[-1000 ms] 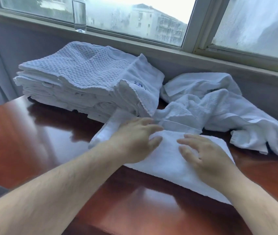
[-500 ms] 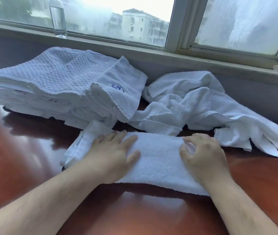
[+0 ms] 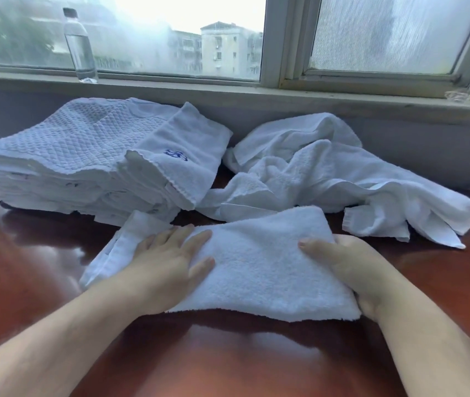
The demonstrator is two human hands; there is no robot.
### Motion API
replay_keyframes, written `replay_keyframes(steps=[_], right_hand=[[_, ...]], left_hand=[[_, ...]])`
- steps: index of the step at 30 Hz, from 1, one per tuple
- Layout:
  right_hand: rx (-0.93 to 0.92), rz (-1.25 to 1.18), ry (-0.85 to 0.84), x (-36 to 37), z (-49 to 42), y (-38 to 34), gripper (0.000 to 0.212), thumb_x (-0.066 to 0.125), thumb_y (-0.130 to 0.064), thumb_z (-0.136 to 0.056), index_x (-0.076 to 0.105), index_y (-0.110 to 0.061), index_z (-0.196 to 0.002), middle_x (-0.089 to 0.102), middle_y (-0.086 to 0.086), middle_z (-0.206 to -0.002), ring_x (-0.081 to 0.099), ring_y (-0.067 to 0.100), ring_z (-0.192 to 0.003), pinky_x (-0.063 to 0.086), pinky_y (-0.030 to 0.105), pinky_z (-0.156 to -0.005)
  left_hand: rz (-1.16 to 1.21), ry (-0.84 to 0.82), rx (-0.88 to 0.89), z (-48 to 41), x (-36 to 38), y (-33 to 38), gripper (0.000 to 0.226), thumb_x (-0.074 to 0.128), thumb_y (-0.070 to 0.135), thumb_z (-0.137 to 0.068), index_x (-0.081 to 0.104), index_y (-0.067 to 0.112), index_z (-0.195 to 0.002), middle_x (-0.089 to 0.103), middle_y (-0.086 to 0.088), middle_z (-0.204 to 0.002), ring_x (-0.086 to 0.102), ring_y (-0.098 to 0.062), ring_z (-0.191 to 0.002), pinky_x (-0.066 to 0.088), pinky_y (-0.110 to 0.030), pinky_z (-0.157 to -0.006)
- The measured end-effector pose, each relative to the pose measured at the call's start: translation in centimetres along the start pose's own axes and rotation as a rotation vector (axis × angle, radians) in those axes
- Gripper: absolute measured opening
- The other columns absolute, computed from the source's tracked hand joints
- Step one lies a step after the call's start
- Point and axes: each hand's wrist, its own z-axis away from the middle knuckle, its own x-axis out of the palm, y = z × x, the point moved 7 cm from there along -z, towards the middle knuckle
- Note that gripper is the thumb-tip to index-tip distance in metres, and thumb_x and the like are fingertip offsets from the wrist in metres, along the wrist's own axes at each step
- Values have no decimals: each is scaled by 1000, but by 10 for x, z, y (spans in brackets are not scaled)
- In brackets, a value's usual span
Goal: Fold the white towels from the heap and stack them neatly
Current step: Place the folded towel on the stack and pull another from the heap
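Observation:
A white towel point(image 3: 259, 262), folded into a strip, lies across the red-brown table point(image 3: 27, 267) in front of me. My left hand point(image 3: 168, 259) presses flat on its left part, fingers straight. My right hand point(image 3: 348, 262) grips the towel's right end, thumb on top and fingers tucked under the lifted edge. Behind on the left stands the stack of folded white towels point(image 3: 79, 159), its top towel bearing a blue emblem. The loose heap of white towels point(image 3: 328, 173) lies behind on the right, against the wall.
A clear water bottle point(image 3: 80, 47) stands on the window sill point(image 3: 256, 96) at the back left. The wall under the sill bounds the table's far side. Bare glossy tabletop shows at the left and near me.
My right hand has gone from resting on the towel to gripping its right end and lifting that edge. My left hand has slid a little left and stays flat. The view has tilted up.

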Motion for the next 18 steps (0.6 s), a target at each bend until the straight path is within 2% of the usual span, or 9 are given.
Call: replay_keyframes(steps=[2,5,7,9,11,13,15,16,18], right_hand=[[-145,19,3,0,2,-12,21,73,-18,-88,72,-15,-109,77,9,-100,76,29,-88,61,38,-65],[-383,365,93,1,10,-30,34,74,-14,-88,69,-40,-109,76,-12,-98,72,9,-93,58,36,-83],[-537,526,143,5,18,-42,46,72,-13,-88,63,-52,-111,72,-24,-97,66,-3,-93,52,26,-83],[-660,532,149,4,27,-51,51,72,-13,-88,61,-56,-113,71,-25,-98,64,-3,-96,50,19,-81],[-732,503,171,-2,35,-57,46,72,-20,-88,63,-58,-113,71,-25,-99,64,-4,-95,48,11,-74],[-763,498,269,-15,39,-61,41,69,-32,-83,63,-61,-112,71,-25,-100,63,-5,-94,47,8,-71],[-732,525,443,-34,35,-60,40,74,-39,-81,64,-57,-115,71,-15,-101,64,3,-94,52,22,-77],[-681,543,519,-42,31,-58,40,77,-39,-81,65,-51,-117,71,-12,-102,65,10,-95,52,31,-80],[-569,571,588,-48,21,-50,38,79,-34,-80,68,-40,-116,70,-10,-104,65,14,-94,49,34,-80]], left_hand=[[2,-29,2,-2,-1,-1,66,18,67,-96,2,47,-156,0,11,-167,-2,-14,-152,1,-41,-123],[62,-33,49,-10,-18,2,68,43,63,-96,13,46,-155,16,12,-163,16,-15,-149,17,-35,-119],[147,40,154,-18,-38,15,84,62,64,-86,14,47,-153,22,17,-160,23,-7,-144,23,-25,-110],[257,72,278,-27,-52,38,102,74,67,-73,11,50,-152,26,21,-155,26,4,-135,23,-17,-105],[324,43,340,-37,-59,58,104,79,69,-62,18,57,-145,37,27,-142,36,10,-121,30,-13,-97],[336,43,343,-46,-65,69,84,81,68,-58,35,61,-128,54,30,-120,53,7,-103,40,-15,-83],[357,49,358,-52,-70,78,50,81,62,-64,51,58,-104,65,25,-97,61,7,-86,46,-19,-72],[377,48,369,-54,-70,82,36,80,60,-69,55,57,-96,67,23,-92,63,6,-81,50,-22,-70],[407,56,345,-56,-67,87,23,73,59,-80,61,54,-98,70,17,-90,65,0,-80,55,-30,-75]])
